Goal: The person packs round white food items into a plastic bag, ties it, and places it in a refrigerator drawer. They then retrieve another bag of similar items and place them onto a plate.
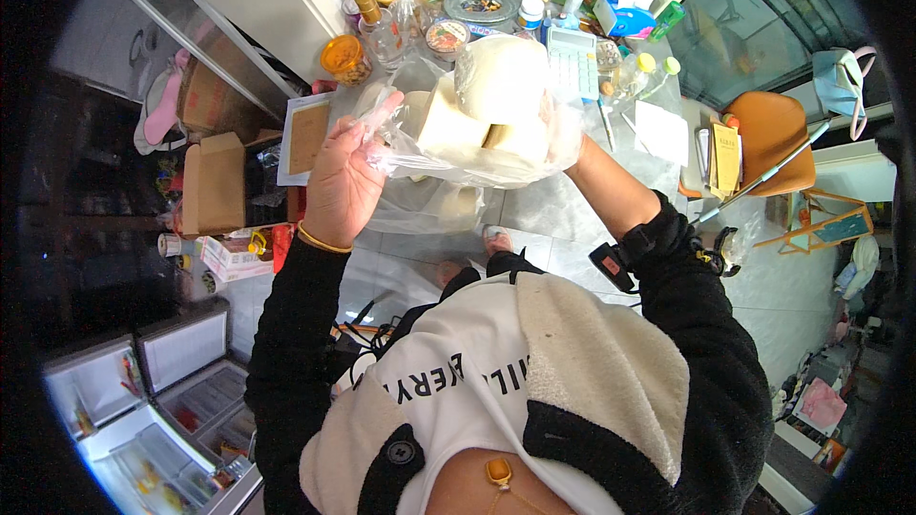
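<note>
A clear plastic bag holding several cream-white rolls, which look like toilet paper, hangs between my hands at the near edge of the table. My left hand grips the bag's gathered plastic at its left side, thumb pointing up. The topmost roll rises above the bag's mouth; another roll lies below it to the left. My right hand is at the right side of the rolls, behind or inside the clear plastic, its fingers mostly hidden, so its hold is unclear.
On the grey table beyond stand an orange-lidded jar, a glass bottle, a calculator, plastic bottles and white paper. To the left is an open cardboard box; to the right, an orange chair. An open refrigerator stands at lower left.
</note>
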`<state>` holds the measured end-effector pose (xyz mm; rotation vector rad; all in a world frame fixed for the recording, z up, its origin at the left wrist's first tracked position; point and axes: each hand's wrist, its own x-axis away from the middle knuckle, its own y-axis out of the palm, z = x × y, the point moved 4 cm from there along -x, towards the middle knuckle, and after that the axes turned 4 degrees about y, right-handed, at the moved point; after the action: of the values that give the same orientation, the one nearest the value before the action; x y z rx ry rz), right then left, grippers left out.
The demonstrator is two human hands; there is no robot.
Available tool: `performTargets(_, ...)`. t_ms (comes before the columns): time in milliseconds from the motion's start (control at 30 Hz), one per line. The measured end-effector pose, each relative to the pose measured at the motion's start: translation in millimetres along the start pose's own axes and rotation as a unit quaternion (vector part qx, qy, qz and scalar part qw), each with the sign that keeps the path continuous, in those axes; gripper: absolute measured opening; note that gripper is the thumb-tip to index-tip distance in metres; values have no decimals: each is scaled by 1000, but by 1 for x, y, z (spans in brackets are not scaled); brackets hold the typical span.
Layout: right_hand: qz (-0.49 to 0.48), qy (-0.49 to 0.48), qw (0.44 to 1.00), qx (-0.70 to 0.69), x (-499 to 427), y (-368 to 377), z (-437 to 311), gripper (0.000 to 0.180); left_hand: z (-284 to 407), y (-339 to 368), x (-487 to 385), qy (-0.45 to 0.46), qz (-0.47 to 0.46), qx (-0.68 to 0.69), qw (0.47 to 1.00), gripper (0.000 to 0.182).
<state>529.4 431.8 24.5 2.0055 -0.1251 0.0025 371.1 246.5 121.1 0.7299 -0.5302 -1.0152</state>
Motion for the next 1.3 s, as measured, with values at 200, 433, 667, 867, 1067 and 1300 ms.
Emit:
performTargets(200,54,-104,948,296,1,-17,5,44,10,10,-5,5,-40,10,999,6)
performTargets(433,-9,-232,784,576,0,-28,-4,37,8,30,-7,-12,-44,-13,999,9)
performTargets(667,48,-135,702,697,4,-52,-1,25,2,42,-8,-26,-87,-55,994,7)
performTargets(867,14,-177,323,930,5,-40,5,34,6,47,-9,-19,-79,-50,995,8)
performTargets(1067,36,-133,461,877,14,-28,-7,50,10,54,-6,-30,-81,-49,995,10)
performTargets(1300,44,-111,866,486,14,-1,-10,71,10,53,-5,-29,-102,-39,994,20)
